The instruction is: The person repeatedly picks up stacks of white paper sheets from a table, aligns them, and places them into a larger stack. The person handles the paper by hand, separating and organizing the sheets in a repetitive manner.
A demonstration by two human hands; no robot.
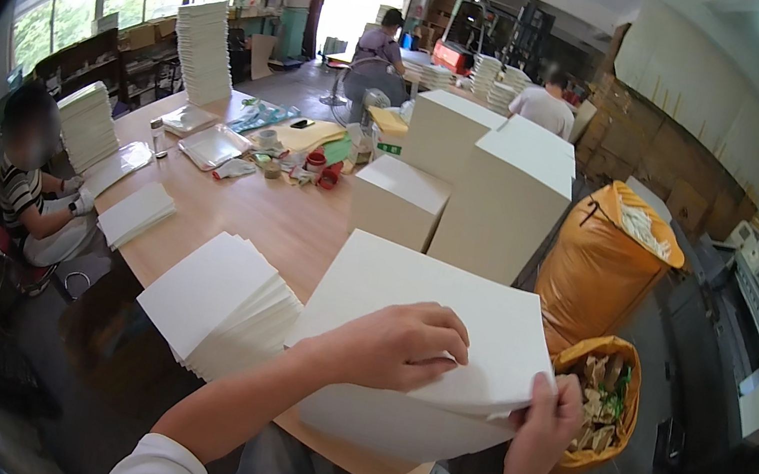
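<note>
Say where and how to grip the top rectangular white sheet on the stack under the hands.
Probably pinch its near right corner from the right: the white sheet lies flat, a narrow gap seems to open beneath it there, and the right hand is at that corner, thumb on top.

Matt ppr stack (498,344), smooth tbl (242,208).

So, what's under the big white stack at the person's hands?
A wood-coloured table: its edge shows below the near side of the white stack. The surface directly beneath is covered, so I can't tell whether anything lies between the two.
</note>
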